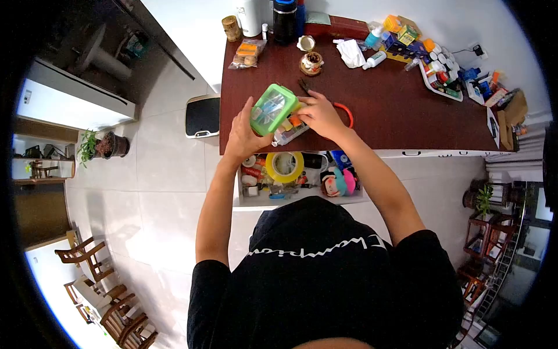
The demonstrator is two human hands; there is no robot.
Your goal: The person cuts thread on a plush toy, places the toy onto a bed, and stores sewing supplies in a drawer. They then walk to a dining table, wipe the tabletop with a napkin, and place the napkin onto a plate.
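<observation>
Black cloth of a single shirt (325, 279), with white lettering across it, fills the near view. Two bare arms reach forward from it. One green plastic case (274, 109) is held tilted above the table's near edge: rectangular, round-cornered, bright green at the rim, with a see-through middle showing pale blue and white. Whether it is a lid or a whole box, I cannot tell. The left hand (246, 135) grips its left side, thumb below, fingers along the edge. The right hand (321, 116) is at its right, fingers bent and close together; whether they pinch anything, I cannot tell. Just under the case, partly hidden by it, sits one clear container (289, 135) with orange and yellow things inside. Below, one open drawer (247, 201) holds one yellow tape roll (271, 166) and one doll (331, 185). On the table (401, 119), the right hand covers part of one red-handled tool (349, 113). Farther back stand one open jar (312, 61) and one black bottle (285, 26).
</observation>
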